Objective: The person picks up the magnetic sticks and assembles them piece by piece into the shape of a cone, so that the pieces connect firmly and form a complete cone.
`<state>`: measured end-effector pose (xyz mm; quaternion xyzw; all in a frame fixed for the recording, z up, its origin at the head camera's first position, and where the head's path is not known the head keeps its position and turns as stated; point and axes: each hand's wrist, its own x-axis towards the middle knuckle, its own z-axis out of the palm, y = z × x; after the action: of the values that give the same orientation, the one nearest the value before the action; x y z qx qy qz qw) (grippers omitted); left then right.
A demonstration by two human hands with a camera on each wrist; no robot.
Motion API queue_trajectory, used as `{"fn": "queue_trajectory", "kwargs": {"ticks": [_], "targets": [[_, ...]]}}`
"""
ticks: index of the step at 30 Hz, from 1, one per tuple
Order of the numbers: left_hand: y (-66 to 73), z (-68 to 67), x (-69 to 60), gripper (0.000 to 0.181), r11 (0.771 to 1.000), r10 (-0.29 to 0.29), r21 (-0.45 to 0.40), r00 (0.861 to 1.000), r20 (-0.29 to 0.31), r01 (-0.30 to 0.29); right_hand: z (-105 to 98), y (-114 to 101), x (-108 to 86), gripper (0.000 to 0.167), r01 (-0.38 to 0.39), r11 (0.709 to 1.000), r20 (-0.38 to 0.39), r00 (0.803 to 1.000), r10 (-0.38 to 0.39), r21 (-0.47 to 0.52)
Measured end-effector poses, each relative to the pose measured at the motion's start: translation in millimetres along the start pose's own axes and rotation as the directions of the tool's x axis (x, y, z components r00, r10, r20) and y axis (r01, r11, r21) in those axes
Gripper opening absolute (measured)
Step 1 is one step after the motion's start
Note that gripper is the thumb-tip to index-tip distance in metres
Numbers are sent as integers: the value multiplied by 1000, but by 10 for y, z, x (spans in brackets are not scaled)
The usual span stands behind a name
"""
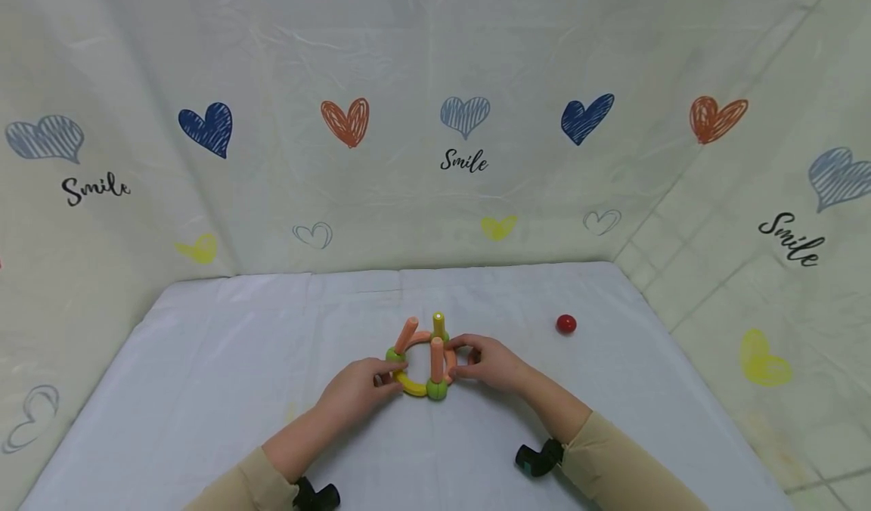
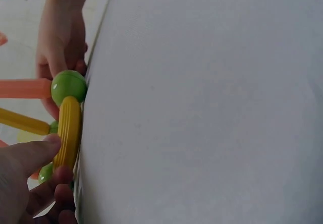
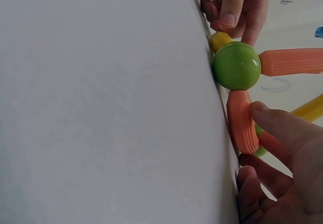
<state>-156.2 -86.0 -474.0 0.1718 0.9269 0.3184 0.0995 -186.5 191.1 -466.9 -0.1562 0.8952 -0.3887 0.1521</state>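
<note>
A ring of curved rods joined by green balls (image 1: 437, 390) lies on the white cloth between both hands. One curved yellow rod (image 2: 70, 125) and two curved orange rods (image 3: 240, 120) make up the ring. From the balls rise two straight orange rods (image 1: 437, 360), one leaning, and a straight yellow rod (image 1: 438, 325). On the ring's left side, my left hand (image 1: 357, 391) pinches the curved yellow rod between thumb and fingers. My right hand (image 1: 495, 361) holds a curved orange rod from the right, thumb on its upper side; some fingertips are hidden behind it.
A red ball (image 1: 566, 324) sits on the white-covered table (image 1: 204, 390), to the right of and beyond the right hand. Pale sheets (image 1: 401, 209) with printed hearts stand behind and at both sides. Black wrist cameras (image 1: 539, 458) hang under the sleeves.
</note>
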Motion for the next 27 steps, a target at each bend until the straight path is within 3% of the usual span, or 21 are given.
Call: {"fn": "queue_trajectory", "kwargs": {"ticks": [7,16,27], "targets": [[-35,5,42,33,1000,3,-6,1000,14,-3,-7,21,16,43,2,1000,5,1000,-2,-6],[-22,7,48,31,1000,-2,-7,1000,16,2,-78,48,2,35,-29,996,1,1000,29,83],[-38,11,64,30,1000,-20,-9,1000,17,20,-227,92,-66,30,-63,997,-112,991,69,49]]}}
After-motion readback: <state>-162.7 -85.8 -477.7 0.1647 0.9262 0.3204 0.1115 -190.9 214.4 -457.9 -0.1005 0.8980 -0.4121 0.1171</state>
